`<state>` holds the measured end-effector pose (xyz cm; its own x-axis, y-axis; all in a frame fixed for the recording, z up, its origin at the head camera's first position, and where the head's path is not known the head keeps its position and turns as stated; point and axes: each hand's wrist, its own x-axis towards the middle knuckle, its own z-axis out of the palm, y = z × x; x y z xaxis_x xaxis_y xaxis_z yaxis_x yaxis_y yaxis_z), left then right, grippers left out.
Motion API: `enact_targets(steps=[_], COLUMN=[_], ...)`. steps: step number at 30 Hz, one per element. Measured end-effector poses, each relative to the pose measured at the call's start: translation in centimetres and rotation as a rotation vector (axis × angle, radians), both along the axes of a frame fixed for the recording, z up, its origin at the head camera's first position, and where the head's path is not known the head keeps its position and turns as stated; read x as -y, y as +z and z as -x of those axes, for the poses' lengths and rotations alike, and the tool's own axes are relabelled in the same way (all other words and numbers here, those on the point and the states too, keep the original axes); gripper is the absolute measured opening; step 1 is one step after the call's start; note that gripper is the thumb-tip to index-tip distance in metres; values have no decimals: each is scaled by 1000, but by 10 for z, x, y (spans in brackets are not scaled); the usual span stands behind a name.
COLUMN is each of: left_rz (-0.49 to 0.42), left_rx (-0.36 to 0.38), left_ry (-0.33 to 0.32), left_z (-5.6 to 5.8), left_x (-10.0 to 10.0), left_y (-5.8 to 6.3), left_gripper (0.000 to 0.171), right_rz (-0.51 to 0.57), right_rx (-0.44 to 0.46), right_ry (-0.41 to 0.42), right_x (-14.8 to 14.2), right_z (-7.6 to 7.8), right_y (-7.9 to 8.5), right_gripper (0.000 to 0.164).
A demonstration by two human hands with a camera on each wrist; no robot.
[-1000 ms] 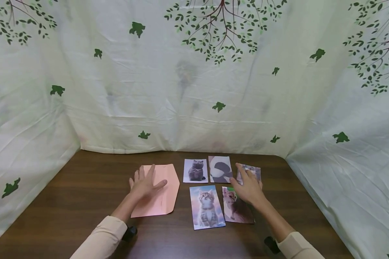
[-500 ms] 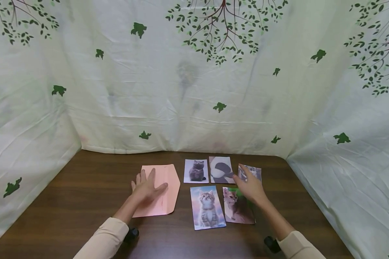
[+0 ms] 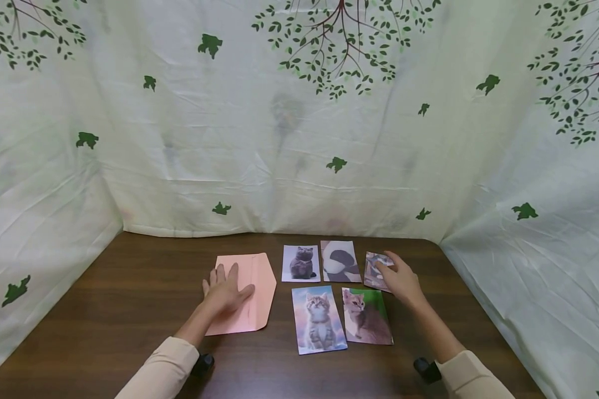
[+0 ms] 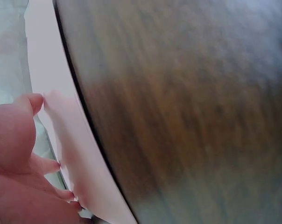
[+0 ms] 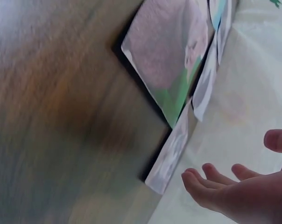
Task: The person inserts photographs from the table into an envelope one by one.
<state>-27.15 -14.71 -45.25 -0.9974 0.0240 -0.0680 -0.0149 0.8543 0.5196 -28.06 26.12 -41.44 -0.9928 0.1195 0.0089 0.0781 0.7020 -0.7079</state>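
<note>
My left hand (image 3: 224, 292) rests with its fingers spread on a pink envelope (image 3: 263, 285), its thumb pointing right. In the left wrist view, the fingertips (image 4: 52, 165) touch the envelope's pale surface. My right hand (image 3: 405, 281) is over the right edge of a small cat picture card (image 3: 371, 270) at the far right of the upper row, partly covering it. From the right wrist, the loosely bent fingers (image 5: 194, 179) appear just off that card (image 5: 169, 154), with nothing in their grasp. Below it lies a brown kitten card with a green corner (image 3: 368, 318).
A tabby kitten card (image 3: 320, 321) lies left of the brown kitten card. Two more cards, a grey cat (image 3: 301, 263) and a black-and-white picture (image 3: 339, 261), complete the upper row. The wooden table (image 3: 130, 299) meets a white leaf-print curtain (image 3: 249, 166) behind.
My right hand has moved right, off the brown kitten card and the middle of the small card, which now sits slightly turned. The left hand stays on the envelope, barely shifted.
</note>
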Motion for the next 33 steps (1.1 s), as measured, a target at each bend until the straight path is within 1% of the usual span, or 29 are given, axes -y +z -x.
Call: enact_targets(steps=[5, 8, 11, 15, 18, 20, 22, 26, 31, 33], left_rz=[3, 2, -2, -1, 10, 20, 26, 28, 27, 23], left_rx=[-5, -8, -6, -9, -33, -47, -57, -43, -20, -25], left_ry=[-1, -3, -7, -13, -19, -24, -27, -21, -7, 1], left_z=[0, 1, 1, 1, 2, 2, 2, 3, 4, 4], left_x=[0, 1, 1, 1, 2, 1, 1, 1, 0, 0], left_y=[0, 0, -1, -2, -3, -3, -3, -2, -2, -3], left_gripper=[79, 78, 78, 78, 77, 76, 74, 74, 74, 73], right_rz=[31, 41, 81, 221, 327, 366, 385, 396, 397, 403], right_rx=[23, 47, 71, 79, 66, 62, 56, 56, 84, 97], right_ry=[-24, -44, -67, -94, -108, -115, -113, -118, -116, -121], right_x=[-13, -21, -28, -35, -40, -42, -47, -53, -59, -60], right_z=[3, 4, 4, 2, 1, 0, 1, 0, -2, -2], right_y=[4, 5, 5, 5, 5, 5, 4, 2, -2, -4], right_gripper=[62, 65, 67, 68, 65, 63, 62, 61, 62, 62])
